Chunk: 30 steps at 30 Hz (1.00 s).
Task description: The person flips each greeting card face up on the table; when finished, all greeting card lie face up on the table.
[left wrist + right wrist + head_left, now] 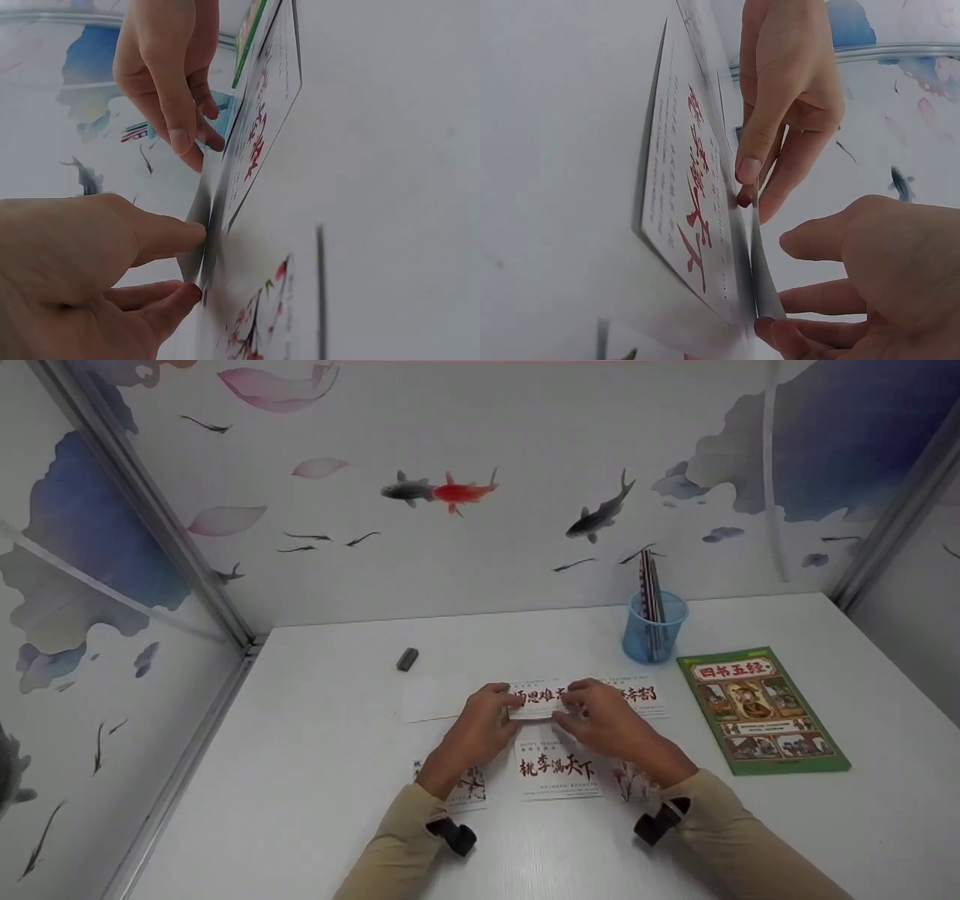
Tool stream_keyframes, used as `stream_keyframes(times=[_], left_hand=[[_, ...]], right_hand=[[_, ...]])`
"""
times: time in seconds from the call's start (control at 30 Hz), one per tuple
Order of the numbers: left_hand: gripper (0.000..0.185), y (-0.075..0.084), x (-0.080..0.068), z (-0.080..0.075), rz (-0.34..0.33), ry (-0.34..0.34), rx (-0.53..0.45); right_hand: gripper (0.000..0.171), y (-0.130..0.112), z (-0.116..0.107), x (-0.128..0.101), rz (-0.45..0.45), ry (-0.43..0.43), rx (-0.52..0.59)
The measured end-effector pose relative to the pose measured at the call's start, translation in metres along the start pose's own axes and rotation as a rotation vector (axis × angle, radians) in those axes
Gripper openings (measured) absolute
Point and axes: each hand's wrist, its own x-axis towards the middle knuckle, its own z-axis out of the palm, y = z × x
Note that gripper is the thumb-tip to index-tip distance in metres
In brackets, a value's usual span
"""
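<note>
Between my hands is a white greeting card (pixel 536 701) with red brush lettering, its edge raised in both wrist views. My left hand (pixel 484 724) pinches its left end between thumb and fingers. At the other end, the fingers of my right hand (pixel 607 724) curl about the card's edge, while the right thumb looks slightly off it in the right wrist view. Nearer me lies another lettered card (pixel 559 769). A blossom-printed card (pixel 469 791) is partly under my left forearm; a flower-printed card (pixel 626 781) is partly hidden by my right.
Behind my right hand lies another lettered card (pixel 645 697), with a mostly white card (pixel 427 699) on the left. A dark small block (pixel 407 659) sits farther back. At right stand a blue mesh cup (pixel 652 634) holding pencils and a green-edged book (pixel 765 712).
</note>
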Motion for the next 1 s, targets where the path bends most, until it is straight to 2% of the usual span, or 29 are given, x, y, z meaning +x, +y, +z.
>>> stream_keyframes(times=[0.1,0.17,0.4,0.6,0.83,1.0], left_hand=[[0.037,0.002,-0.001,0.001,-0.035,-0.058,0.015],[0.036,0.003,-0.001,0.001,-0.031,-0.077,0.033],[0.039,0.006,-0.003,0.000,-0.009,-0.100,0.076],[0.042,0.006,-0.007,-0.002,0.014,-0.111,0.078],[0.043,0.001,-0.012,-0.017,0.019,-0.057,0.006],[0.045,-0.017,-0.021,-0.035,-0.021,0.056,0.005]], right_hand=[[0.026,-0.001,0.000,-0.001,0.008,-0.030,-0.041],[0.027,-0.001,0.000,-0.002,0.019,-0.047,-0.064],[0.031,-0.003,0.001,-0.004,0.033,-0.056,-0.138],[0.032,-0.004,-0.001,-0.004,0.057,-0.078,-0.118],[0.038,-0.009,-0.003,-0.002,0.036,0.000,-0.039],[0.040,-0.018,0.004,0.000,-0.012,0.029,0.012]])
